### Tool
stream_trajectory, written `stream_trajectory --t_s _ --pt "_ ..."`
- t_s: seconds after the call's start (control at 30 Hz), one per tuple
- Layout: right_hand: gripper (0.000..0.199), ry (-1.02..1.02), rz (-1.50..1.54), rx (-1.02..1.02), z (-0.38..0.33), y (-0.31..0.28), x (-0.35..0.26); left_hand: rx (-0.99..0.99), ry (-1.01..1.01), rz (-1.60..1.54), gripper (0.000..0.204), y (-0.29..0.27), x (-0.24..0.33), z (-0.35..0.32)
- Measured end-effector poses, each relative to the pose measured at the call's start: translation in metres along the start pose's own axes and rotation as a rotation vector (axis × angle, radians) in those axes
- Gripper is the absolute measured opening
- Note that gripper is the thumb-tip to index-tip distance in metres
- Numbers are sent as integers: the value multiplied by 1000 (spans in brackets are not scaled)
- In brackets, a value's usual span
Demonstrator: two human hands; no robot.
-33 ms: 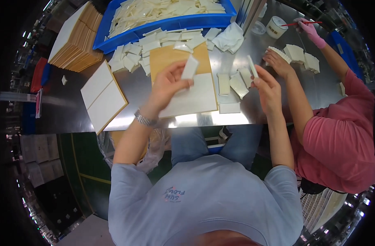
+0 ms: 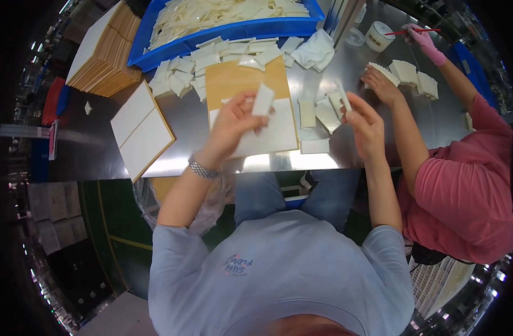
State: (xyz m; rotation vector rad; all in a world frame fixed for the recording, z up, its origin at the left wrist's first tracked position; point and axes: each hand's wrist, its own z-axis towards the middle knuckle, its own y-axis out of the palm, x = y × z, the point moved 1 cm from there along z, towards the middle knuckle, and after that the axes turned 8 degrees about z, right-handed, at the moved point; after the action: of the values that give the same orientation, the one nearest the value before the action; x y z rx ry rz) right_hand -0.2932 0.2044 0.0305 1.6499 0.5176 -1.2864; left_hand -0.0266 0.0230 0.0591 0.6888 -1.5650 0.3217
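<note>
A metal surface (image 2: 94,148), a blue tray (image 2: 234,35) of bulk parts (image 2: 228,15) and a co-worker (image 2: 463,193) alongside are indicating a factory workshop

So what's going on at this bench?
The person's left hand holds a flat white piece above a tan-and-white board. Their right hand pinches a thin white piece, seen nearly edge-on. Similar pieces are heaped before a blue bin. To the right, a co-worker's pink-gloved hand holds a red stick.
</note>
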Motion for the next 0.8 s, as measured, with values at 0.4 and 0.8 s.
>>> stream_trajectory --t_s 0.4,0.8 --pt "49 -287 -750 -725 -57 64 -15 -485 -399 -49 74 43 -33 -57" --pt "40 -211 -900 -156 -28 44 11 -391 -596 -180 47 56 -48 -66"
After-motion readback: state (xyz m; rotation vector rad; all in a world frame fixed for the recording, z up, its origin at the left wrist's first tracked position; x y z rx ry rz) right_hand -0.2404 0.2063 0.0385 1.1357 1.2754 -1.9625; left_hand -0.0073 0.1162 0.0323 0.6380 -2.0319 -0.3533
